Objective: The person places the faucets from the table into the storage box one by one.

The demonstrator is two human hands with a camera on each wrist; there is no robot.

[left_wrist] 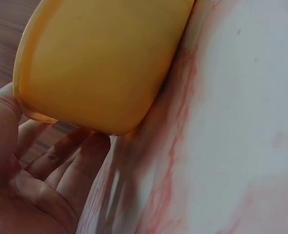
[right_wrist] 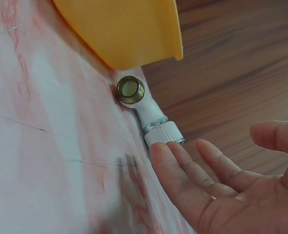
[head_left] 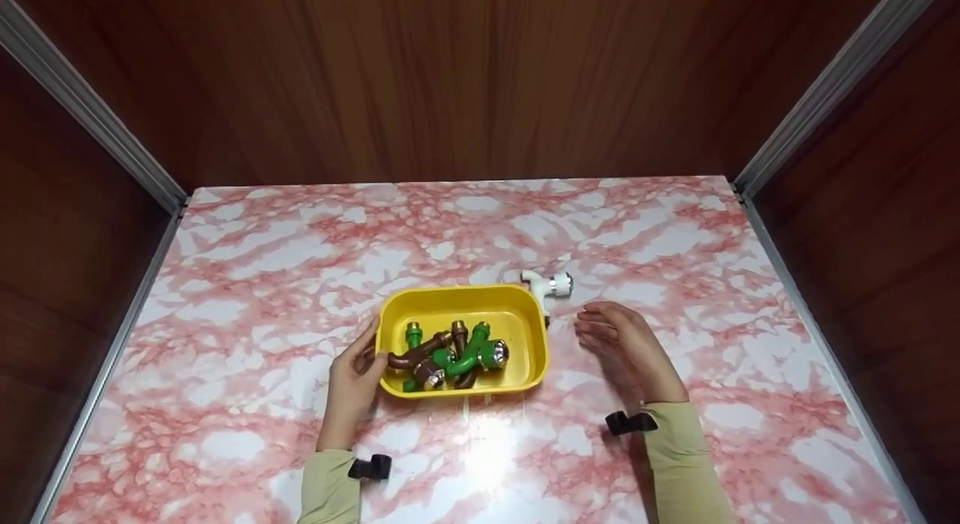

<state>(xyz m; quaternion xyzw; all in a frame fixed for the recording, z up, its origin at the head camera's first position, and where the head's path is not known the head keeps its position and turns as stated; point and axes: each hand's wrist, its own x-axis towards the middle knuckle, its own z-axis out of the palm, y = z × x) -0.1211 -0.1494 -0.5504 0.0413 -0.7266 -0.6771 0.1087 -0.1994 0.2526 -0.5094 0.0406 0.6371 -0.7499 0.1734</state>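
Observation:
A yellow plastic tub (head_left: pixel 465 299) holds several green taps (head_left: pixel 471 351) and brown taps (head_left: pixel 415 355), lying jumbled together. My left hand (head_left: pixel 355 377) grips the tub's left end, thumb at the rim and fingers against the outer wall, as the left wrist view also shows. Just beyond the tub's right end lies a white tap (head_left: pixel 540 284) with a ribbed knob (right_wrist: pixel 164 135) and a brass threaded end (right_wrist: pixel 131 89). My right hand (head_left: pixel 630 342) hovers to the right of the tub, fingers extended, thumb apart, holding nothing. Its fingertips point toward the white tap.
Everything rests on a red-and-white marbled tabletop (head_left: pixel 285 254). Dark wood panels (head_left: pixel 465 81) enclose it at the back and both sides, with metal strips (head_left: pixel 825 88) at the corners. Black straps (head_left: pixel 631 423) sit at both wrists over light green sleeves.

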